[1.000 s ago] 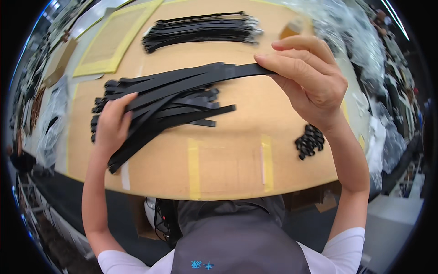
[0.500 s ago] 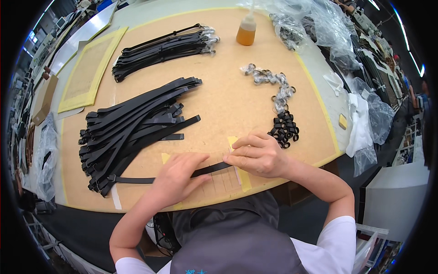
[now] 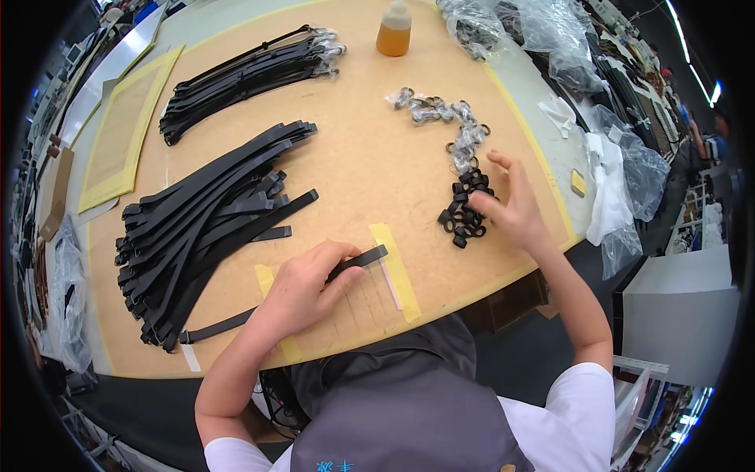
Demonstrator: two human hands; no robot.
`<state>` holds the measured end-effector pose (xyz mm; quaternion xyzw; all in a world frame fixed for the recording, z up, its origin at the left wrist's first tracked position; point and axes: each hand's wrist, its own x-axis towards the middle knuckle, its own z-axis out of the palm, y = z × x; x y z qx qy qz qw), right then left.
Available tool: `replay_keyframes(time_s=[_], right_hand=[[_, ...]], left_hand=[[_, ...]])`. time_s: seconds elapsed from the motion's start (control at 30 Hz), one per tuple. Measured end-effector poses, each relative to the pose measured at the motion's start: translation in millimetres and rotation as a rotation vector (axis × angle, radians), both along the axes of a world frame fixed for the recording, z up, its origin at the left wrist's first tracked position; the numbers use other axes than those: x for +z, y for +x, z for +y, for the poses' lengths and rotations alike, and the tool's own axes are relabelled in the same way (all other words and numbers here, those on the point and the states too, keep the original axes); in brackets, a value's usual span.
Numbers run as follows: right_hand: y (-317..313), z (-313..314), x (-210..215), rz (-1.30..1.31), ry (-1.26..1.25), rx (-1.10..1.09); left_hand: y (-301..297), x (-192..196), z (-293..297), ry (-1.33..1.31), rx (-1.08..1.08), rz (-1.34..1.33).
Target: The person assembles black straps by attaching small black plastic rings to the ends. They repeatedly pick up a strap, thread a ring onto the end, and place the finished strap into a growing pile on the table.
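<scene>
A thin black belt [image 3: 216, 326] runs along the table's near edge, its buckle end lying at the left. My left hand [image 3: 297, 289] pinches it near the other end, whose squared tip sticks out past the fingers over a strip of yellow tape [image 3: 395, 271]. At the right, my right hand [image 3: 517, 211] reaches over the edge of a heap of small black belt loops [image 3: 458, 216], thumb and fingers apart. Whether the thumb touches a loop I cannot tell. Beyond the heap trails a row of metal rings or buckles in clear wrap [image 3: 469, 138].
A fanned pile of black belts [image 3: 212, 212] lies at the left, with a tied bundle of belts [image 3: 244, 82] behind it. A bottle of amber liquid [image 3: 394, 31] stands at the back. Clear plastic bags [image 3: 550, 31] and a yellow block [image 3: 578, 183] line the right side.
My right hand has left the belt's end and moved right to the loops, its fingers spreading. My left hand has closed on the belt near its tip. The view has shifted slightly.
</scene>
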<state>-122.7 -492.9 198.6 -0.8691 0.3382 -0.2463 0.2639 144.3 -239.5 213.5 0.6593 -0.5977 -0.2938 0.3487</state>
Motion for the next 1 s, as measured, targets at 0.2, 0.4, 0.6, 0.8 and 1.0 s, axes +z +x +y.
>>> replay_keyframes(time_s=[0.2,0.4,0.6,0.8,1.0], right_hand=[[36,49,-4,0.190,-0.130,0.054],[79,41,-21,0.112,-0.223,0.115],[99,29,-17,0.056,-0.077,0.193],[90,17,-2,-0.041,-0.162,0.200],[126,8,25,0.218,-0.199,0.107]], left_hand=[[3,-2,2,-0.066,0.005,-0.040],[17,-6,5,-0.068,0.039,-0.119],[20,-8,8,-0.103,0.057,-0.117],[25,-6,9,-0.086,0.075,-0.089],[28,-6,11,-0.101,0.082,-0.091]])
